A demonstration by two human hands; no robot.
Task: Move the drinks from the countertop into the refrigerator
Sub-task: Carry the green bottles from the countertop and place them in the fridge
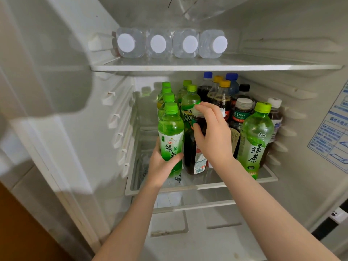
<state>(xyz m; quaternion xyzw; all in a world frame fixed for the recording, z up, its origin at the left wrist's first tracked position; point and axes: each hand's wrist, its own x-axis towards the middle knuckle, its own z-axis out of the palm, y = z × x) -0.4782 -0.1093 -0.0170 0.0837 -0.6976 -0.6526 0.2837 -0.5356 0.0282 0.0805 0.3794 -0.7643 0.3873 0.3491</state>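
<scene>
The left hand (162,162) is gripping a green tea bottle (170,129) around its lower body, keeping it upright at the front left of the lower shelf (207,185). The right hand (212,134) is clasping the neck of a dark tea bottle (194,161), which is standing at the shelf's front, touching the green one.

Left hand (162,163) around green bottle (170,129), right hand (212,136) around dark bottle (189,153)
</scene>
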